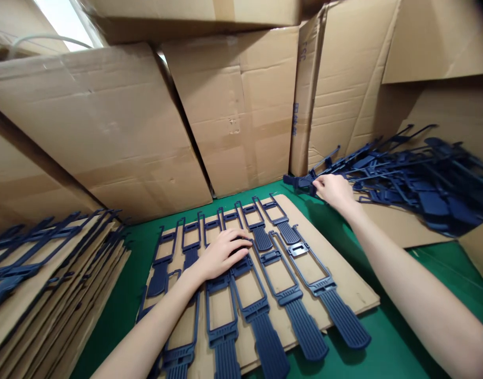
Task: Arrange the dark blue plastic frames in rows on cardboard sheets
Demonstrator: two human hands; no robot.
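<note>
Rows of dark blue plastic frames with ribbed paddle-shaped ends [346, 318] lie side by side on a cardboard sheet [336, 247]. My left hand [225, 252] rests palm down over the middle of these rows, its fingers stretched out and a little apart, covering parts of the frames beneath. Farther right, beyond the sheet's back corner, my right hand [336, 192] pinches a dark blue plastic part [302, 181] at the near edge of a loose heap. Some of that part is hidden by my fingers.
The tangled heap of blue plastic parts [419, 179] lies at right on cardboard. At left stands a stack of cardboard sheets [95, 284] layered with similar parts. Large cardboard boxes [241, 116] wall off the back of the green table surface [107, 295].
</note>
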